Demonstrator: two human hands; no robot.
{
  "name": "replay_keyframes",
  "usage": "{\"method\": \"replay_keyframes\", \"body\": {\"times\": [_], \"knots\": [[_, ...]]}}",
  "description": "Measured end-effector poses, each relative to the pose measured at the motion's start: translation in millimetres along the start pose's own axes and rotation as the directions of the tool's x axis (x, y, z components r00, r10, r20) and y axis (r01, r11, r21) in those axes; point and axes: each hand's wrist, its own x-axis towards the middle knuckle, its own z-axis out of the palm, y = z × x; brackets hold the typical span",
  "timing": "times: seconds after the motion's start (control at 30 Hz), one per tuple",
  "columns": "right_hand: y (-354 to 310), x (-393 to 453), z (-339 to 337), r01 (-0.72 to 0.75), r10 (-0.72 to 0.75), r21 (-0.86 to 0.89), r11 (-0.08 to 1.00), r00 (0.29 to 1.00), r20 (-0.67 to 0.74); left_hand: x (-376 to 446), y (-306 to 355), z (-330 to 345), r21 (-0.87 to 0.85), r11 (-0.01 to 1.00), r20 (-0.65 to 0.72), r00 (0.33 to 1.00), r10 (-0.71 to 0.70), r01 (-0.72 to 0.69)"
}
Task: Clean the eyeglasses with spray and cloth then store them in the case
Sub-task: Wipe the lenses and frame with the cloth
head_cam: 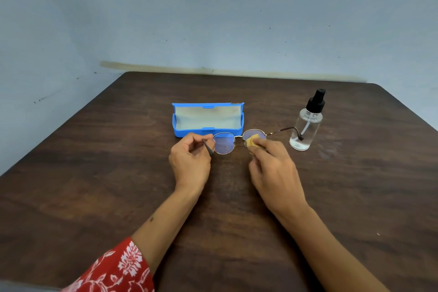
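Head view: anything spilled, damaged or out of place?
Nothing stands out. The clear spray bottle with black pump stands upright, the blue glasses case lies open, and the round wire-rimmed eyeglasses look intact. No spill shows on the dark wooden table.

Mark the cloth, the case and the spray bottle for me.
cloth (251, 142): head view, on the yellow fold at the right lens.
case (208, 132): head view, on its blue front wall.
spray bottle (305, 125): head view, on its clear body.

On the surface (94, 173) the open case (208, 119) lies just behind the eyeglasses (224, 142); the spray bottle (305, 123) stands to their right, cloth (251, 142) against the right lens.
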Motion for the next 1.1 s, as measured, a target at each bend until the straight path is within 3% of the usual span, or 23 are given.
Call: {"method": "replay_keyframes", "body": {"times": [0.17,0.33,0.5,0.67,0.83,1.0,1.1], "knots": [[6.6,3.3,-5.0,-0.104,0.105,0.017,0.994,0.989,-0.101,0.0,0.8,0.6,-0.007,1.000,0.017,1.000,-0.018,0.018],[-0.5,-0.2,-0.5,-0.024,0.025,0.032,0.999,0.999,-0.020,-0.1,1.1,-0.3,-0.008,1.000,0.010,1.000,-0.023,0.023],[7.1,2.8,-6.4,-0.131,0.134,0.036,0.991,0.986,-0.095,-1.1,2.9,1.0,-0.022,0.999,0.013,1.000,-0.026,0.026],[-0.5,-0.2,0.4,-0.030,0.032,0.057,0.998,0.999,-0.039,-0.2,0.9,0.0,-0.005,1.000,0.014,1.000,-0.010,0.010],[6.0,2.1,-6.0,-0.125,0.130,0.049,0.991,0.986,-0.105,-1.0,2.7,0.1,-0.011,1.000,0.009,1.000,-0.018,0.018],[-1.2,-1.2,0.4,-0.034,0.036,0.061,0.998,0.999,-0.041,-0.3,0.5,-0.1,-0.032,0.999,0.006,1.000,-0.021,0.021],[2.3,1.6,-3.0,-0.100,0.104,0.068,0.993,0.992,-0.068,0.3,0.6,-0.6,-0.044,0.999,-0.001,1.000,-0.024,0.024]]}}
